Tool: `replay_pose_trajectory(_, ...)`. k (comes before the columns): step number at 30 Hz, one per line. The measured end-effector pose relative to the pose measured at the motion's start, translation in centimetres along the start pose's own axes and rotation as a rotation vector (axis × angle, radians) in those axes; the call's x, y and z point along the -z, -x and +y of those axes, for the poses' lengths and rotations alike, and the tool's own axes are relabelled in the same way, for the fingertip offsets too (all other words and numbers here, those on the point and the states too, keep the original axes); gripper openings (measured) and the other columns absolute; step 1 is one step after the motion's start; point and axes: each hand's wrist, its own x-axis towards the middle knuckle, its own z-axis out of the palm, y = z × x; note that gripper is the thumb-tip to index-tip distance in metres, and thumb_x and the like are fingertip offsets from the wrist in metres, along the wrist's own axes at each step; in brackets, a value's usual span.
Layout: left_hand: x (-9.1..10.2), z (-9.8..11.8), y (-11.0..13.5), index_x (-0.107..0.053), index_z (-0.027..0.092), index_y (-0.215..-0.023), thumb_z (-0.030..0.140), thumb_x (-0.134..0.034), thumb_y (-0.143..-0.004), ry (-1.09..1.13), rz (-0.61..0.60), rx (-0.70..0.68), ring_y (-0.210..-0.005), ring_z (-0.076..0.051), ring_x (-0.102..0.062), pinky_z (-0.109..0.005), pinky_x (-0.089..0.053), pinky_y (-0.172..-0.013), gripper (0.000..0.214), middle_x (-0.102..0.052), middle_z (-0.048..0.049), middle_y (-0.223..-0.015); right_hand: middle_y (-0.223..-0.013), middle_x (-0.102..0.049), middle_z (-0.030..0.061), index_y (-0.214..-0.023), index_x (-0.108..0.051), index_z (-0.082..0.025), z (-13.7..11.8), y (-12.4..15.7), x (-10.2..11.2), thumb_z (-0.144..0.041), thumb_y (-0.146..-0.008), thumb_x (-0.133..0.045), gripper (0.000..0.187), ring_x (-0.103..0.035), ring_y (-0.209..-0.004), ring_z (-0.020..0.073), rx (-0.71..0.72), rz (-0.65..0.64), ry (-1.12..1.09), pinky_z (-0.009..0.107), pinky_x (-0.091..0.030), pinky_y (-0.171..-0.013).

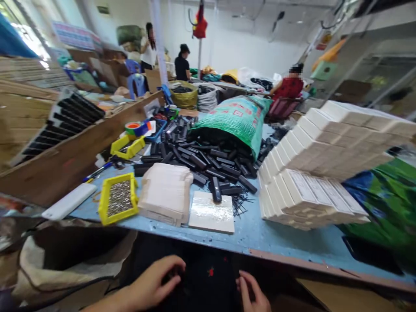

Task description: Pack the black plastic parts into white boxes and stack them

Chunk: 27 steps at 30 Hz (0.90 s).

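My left hand (pixel 162 279) hangs below the table's front edge, over my dark clothing. Its fingers are loosely curled, a gap shows between thumb and fingertips, and nothing is visible in it. Opposite it, my right hand (pixel 252 291) is also in front of the lap, fingers slightly bent and apart, holding nothing I can see. Nearest to both on the table is a shiny white block (pixel 211 216). A black plastic piece (pixel 216 190) rests with one end on that block. Beside it sits a stack of pale cardboard pieces (pixel 166 190).
Many black pieces spill from a green woven sack (pixel 235 119). White boxes (pixel 302 195) are stacked at right. A yellow bin (pixel 103 203) holds small metal parts, near a long white box (pixel 69 200). A wooden board (pixel 74 149) edges the left side. Several people are farther back.
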Motion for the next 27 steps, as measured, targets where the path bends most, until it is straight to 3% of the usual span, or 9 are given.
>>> replay_pose_trajectory(2, 2.6, -2.4, 1.3, -0.048, 0.028, -0.12, 0.028, -0.049, -0.087, -0.124, 0.196, 0.034, -0.105, -0.022, -0.061, -0.036, -0.051, -0.094, 0.033, -0.063, -0.0074, -0.116, -0.092, -0.072, 0.0071, -0.102, -0.068, -0.028, -7.1, -3.0, -2.1, -0.049, -0.082, -0.055, 0.032, -0.07, -0.083, 0.0254, 0.175, -0.182, -0.035, 0.035, -0.057, -0.081)
replay_pose_trajectory(4, 4.4, -4.4, 0.9, -0.038, 0.027, -0.131, 0.027, -0.049, -0.087, -0.298, 0.383, 0.03, -0.124, -0.027, -0.05, -0.044, -0.041, -0.106, 0.046, -0.053, -0.0115, -0.133, -0.108, -0.068, 0.0093, -0.115, -0.063, -0.025, -14.3, -6.9, -5.7, -0.043, -0.083, -0.058, 0.037, -0.066, -0.097, 0.0241, 0.354, -0.341, -0.065, 0.035, -0.053, -0.089)
replay_pose_trajectory(7, 7.0, -6.4, -1.7, -0.017, 0.025, -0.143, 0.019, -0.051, -0.082, -0.518, 0.549, 0.041, -0.14, -0.032, -0.028, -0.052, -0.029, -0.112, 0.07, -0.034, -0.0165, -0.148, -0.132, -0.053, 0.0134, -0.129, -0.052, -0.018, -22.5, -12.7, -11.6, -0.039, -0.083, -0.057, 0.051, -0.052, -0.12, 0.0257, 0.543, -0.384, -0.077, 0.039, -0.047, -0.098)
replay_pose_trajectory(9, 8.9, -7.1, -3.7, -0.004, 0.023, -0.146, 0.016, -0.057, -0.075, -0.611, 0.545, 0.051, -0.143, -0.033, -0.017, -0.055, -0.024, -0.113, 0.089, -0.026, -0.0176, -0.153, -0.134, -0.051, 0.0158, -0.128, -0.053, -0.014, -25.6, -15.5, -14.6, -0.036, -0.082, -0.057, 0.051, -0.048, -0.125, 0.0275, 0.569, -0.385, 0.002, 0.042, -0.042, -0.103)
replay_pose_trajectory(12, 11.8, -7.8, -5.9, 0.005, 0.023, -0.148, 0.018, -0.063, -0.067, -0.68, 0.446, 0.06, -0.144, -0.032, -0.014, -0.054, -0.018, -0.115, 0.106, -0.022, -0.0161, -0.155, -0.113, -0.063, 0.0143, -0.112, -0.062, -0.014, -27.0, -17.2, -16.9, -0.033, -0.083, -0.055, 0.035, -0.059, -0.106, 0.0254, 0.557, -0.433, 0.097, 0.039, -0.045, -0.096)
replay_pose_trajectory(15, 14.1, -8.1, -7.2, 0.006, 0.021, -0.149, 0.024, -0.065, -0.067, -0.687, 0.31, 0.06, -0.144, -0.03, -0.013, -0.053, -0.013, -0.115, 0.109, -0.02, -0.0162, -0.156, -0.094, -0.067, 0.0098, -0.093, -0.066, -0.016, -26.4, -16.8, -17.1, -0.031, -0.085, -0.052, 0.022, -0.063, -0.088, 0.0211, 0.558, -0.448, 0.106, 0.033, -0.05, -0.084)
replay_pose_trajectory(18, 15.7, -8.3, -7.8, 0.001, 0.02, -0.149, 0.035, -0.067, -0.066, -0.675, 0.168, 0.07, -0.145, -0.03, -0.012, -0.057, -0.004, -0.114, 0.108, -0.018, -0.0165, -0.156, -0.092, -0.068, 0.0073, -0.093, -0.066, -0.017, -25.9, -16.5, -17.0, -0.028, -0.087, -0.048, 0.022, -0.063, -0.084, 0.0191, 0.557, -0.482, 0.105, 0.029, -0.05, -0.079)
replay_pose_trajectory(23, 15.9, -8.7, -7.9, -0.006, 0.02, -0.149, 0.038, -0.067, -0.067, -0.678, 0.15, 0.041, -0.145, -0.03, -0.012, -0.057, 0.002, -0.114, 0.104, -0.018, -0.0167, -0.156, -0.102, -0.072, 0.005, -0.098, -0.071, -0.021, -26.3, -17.5, -17.0, -0.026, -0.09, -0.045, 0.027, -0.065, -0.097, 0.0211, 0.571, -0.576, 0.128, 0.031, -0.048, -0.089)
replay_pose_trajectory(27, 15.4, -9.1, -7.6, -0.005, 0.022, -0.149, 0.039, -0.064, -0.07, -0.674, 0.179, 0.023, -0.144, -0.03, -0.017, -0.057, 0.0, -0.114, 0.1, -0.023, -0.0159, -0.155, -0.111, -0.07, 0.0048, -0.108, -0.07, -0.023, -26.7, -17.8, -17.1, -0.024, -0.089, -0.046, 0.031, -0.064, -0.104, 0.0236, 0.554, -0.575, 0.18, 0.034, -0.046, -0.093)
